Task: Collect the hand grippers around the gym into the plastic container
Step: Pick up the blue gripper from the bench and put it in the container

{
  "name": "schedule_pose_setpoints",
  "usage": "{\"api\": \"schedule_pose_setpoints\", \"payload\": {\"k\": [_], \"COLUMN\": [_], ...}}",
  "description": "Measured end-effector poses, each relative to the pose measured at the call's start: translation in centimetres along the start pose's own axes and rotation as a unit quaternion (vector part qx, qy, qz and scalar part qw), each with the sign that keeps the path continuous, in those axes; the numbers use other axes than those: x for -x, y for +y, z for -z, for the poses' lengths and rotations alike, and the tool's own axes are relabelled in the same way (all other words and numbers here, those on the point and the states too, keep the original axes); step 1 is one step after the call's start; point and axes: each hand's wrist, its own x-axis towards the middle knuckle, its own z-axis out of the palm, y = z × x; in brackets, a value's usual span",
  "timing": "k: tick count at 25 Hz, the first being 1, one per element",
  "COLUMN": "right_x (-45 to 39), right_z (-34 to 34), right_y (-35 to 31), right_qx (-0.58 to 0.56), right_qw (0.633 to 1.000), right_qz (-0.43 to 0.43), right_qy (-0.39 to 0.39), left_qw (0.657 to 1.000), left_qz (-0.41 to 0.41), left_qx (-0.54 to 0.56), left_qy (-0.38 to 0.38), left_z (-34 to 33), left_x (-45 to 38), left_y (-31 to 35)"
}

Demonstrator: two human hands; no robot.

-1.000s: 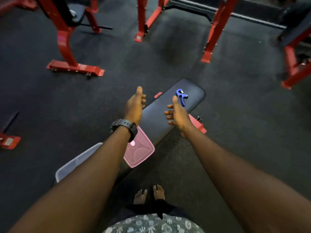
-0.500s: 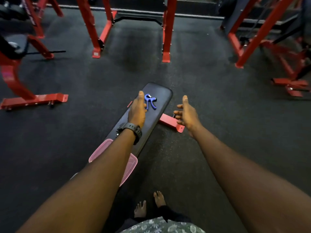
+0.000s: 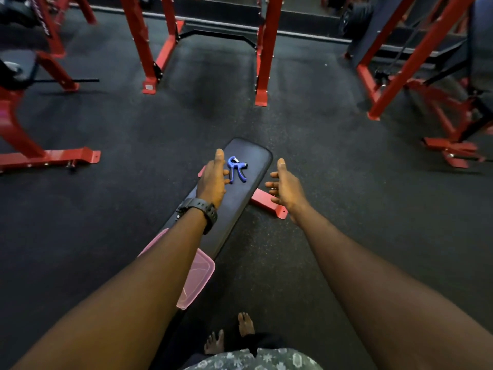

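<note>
- Bench [image 3: 234,209] holds blue hand gripper [image 3: 237,169] near its far end.
- Left hand [image 3: 213,180], spread and empty, just beside gripper; right hand [image 3: 286,186] spread, off bench's side.
- Risk: a clumsy reach could knock the gripper off the bench.

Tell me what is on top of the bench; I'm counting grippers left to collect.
One blue hand gripper lies near the far end of the bench, beside the left hand. A pink lid sits at the near end. The forearm hides part of the bench.
</note>
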Motion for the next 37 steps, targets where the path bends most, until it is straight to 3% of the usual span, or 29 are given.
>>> {"api": "schedule_pose_setpoints", "payload": {"k": [6, 13, 17, 23, 26, 29, 33, 37], "right_x": [-8.4, -26.4, -36.2, -41.7, -41.7, -42.2, -40.5, -34.0], "right_z": [-2.8, -9.6, -14.1, -20.1, -22.7, -22.8, -20.3, -18.8], "right_y": [1.5, 5.2, 9.8, 15.7, 16.3, 16.2, 14.7, 10.9], "right_qx": [0.049, 0.099, 0.186, 0.336, 0.398, 0.346, 0.197, 0.046], "right_qw": [0.998, 0.989, 0.974, 0.941, 0.914, 0.926, 0.971, 0.992], "right_qz": [-0.015, -0.069, -0.074, -0.026, -0.073, -0.139, -0.134, -0.094], "right_qy": [-0.035, -0.087, -0.105, -0.023, 0.028, 0.048, 0.025, -0.072], "left_qw": [0.998, 0.992, 0.986, 0.976, 0.973, 0.972, 0.977, 0.979], "left_qz": [0.033, 0.08, 0.126, 0.175, 0.183, 0.174, 0.126, 0.076], "left_qx": [-0.01, -0.033, -0.018, 0.015, 0.017, 0.036, 0.029, 0.014], "left_qy": [0.044, 0.087, 0.106, 0.126, 0.139, 0.156, 0.17, 0.187], "left_z": [-0.1, -4.0, -5.2, -4.2, -3.1, -2.5, -2.0, -0.8], "left_x": [-7.5, -23.2, -32.5, -38.7, -39.2, -38.8, -37.1, -32.0], "left_y": [-2.0, -5.0, -9.9, -16.4, -18.1, -18.1, -14.5, -9.5]}}
